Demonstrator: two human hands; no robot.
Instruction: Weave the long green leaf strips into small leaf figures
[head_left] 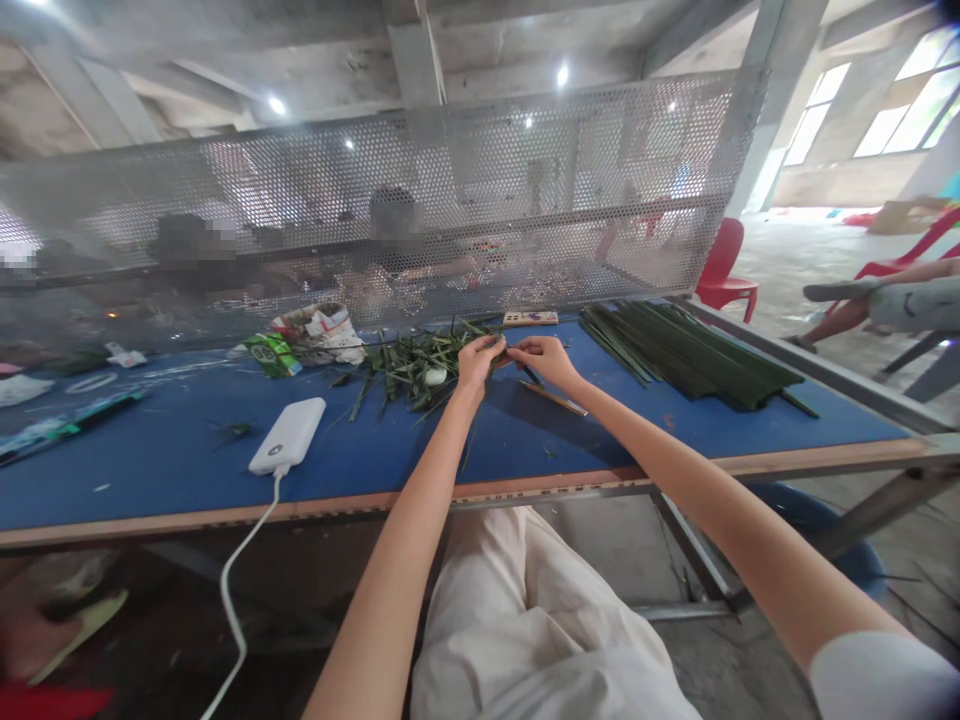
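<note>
Left hand [480,360] and right hand [546,358] both pinched one leaf strip [504,352]. Print on the green carton [271,353] was unreadable.

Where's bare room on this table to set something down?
Front of the table left of the power bank; between it and the left arm; front right, before the leaf stack. Crowded at the back around the scraps.
</note>
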